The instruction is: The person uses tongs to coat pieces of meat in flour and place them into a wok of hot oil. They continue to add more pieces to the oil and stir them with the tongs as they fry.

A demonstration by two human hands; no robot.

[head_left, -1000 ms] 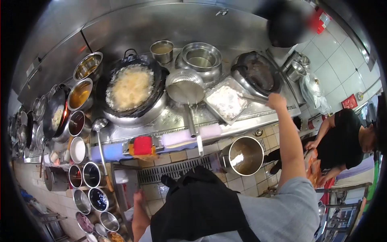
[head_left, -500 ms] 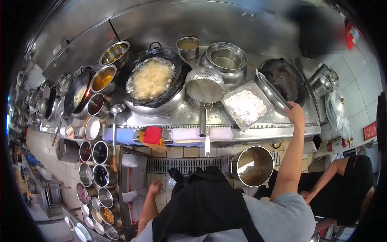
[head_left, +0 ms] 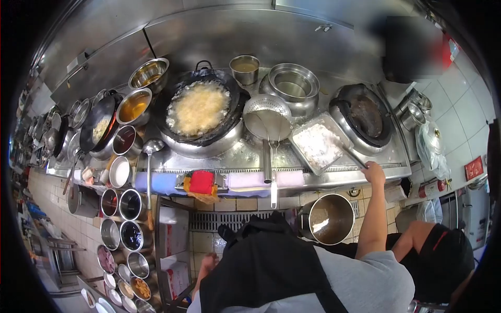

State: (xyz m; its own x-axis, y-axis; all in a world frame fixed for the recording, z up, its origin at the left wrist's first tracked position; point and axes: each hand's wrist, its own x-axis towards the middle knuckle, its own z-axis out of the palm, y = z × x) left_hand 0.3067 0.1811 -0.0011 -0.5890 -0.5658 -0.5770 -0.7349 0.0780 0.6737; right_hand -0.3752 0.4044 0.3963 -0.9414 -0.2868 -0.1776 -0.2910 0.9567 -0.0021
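My right hand (head_left: 373, 173) is closed round the end of a long, dark-handled utensil (head_left: 357, 157). Its far end reaches over a square metal tray (head_left: 319, 171) of white, floury-looking pieces (head_left: 317, 142); I cannot make out what kind of utensil it is. Low beside my apron, my left hand (head_left: 210, 262) hangs with its fingers curled and nothing visible in them. Left of the tray lie a perforated skimmer (head_left: 267, 103) and a wire strainer (head_left: 267, 125), handles toward me. Pale food bubbles in oil in a large wok (head_left: 201, 109).
A dark wok (head_left: 368, 112) sits on the right burner, and a wide pot (head_left: 292, 86) stands behind the tray. A tall pot (head_left: 331, 219) is below the counter edge. Several sauce pots line the left, near a ladle (head_left: 151, 148). Another person (head_left: 438, 255) is at the right.
My right hand has come down toward the counter's front edge, and the utensil has swung from beside the right wok to over the tray. My left hand has dropped lower.
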